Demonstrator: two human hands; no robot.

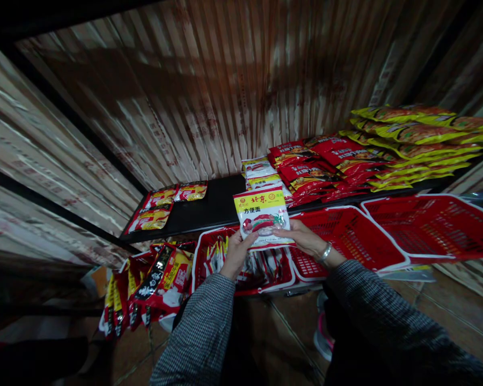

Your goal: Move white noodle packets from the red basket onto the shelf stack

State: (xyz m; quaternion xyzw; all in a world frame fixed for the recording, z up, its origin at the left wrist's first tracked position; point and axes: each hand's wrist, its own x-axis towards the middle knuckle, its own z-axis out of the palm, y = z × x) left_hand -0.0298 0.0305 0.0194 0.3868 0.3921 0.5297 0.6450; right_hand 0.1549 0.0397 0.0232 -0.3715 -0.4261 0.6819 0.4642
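Between both hands is a white and yellow packet of instant noodles (263,217), its printed front facing up. My left hand (237,253) grips its lower left edge, thumb on the front. My right hand (304,238), with a silver bracelet at the wrist, pinches the lower right edge. Below the packet stands a red basket (199,262) holding several upright packets. Just beyond, a stack of similar white and yellow packets (260,169) lies on the black shelf (221,203).
Red noodle packets (309,177) and a tall pile of yellow ones (422,139) lie right on the shelf; a few red-yellow packets (156,206) lie left. Two more red baskets (346,236) stand right. Large red and black packs (161,279) fill the lower left.
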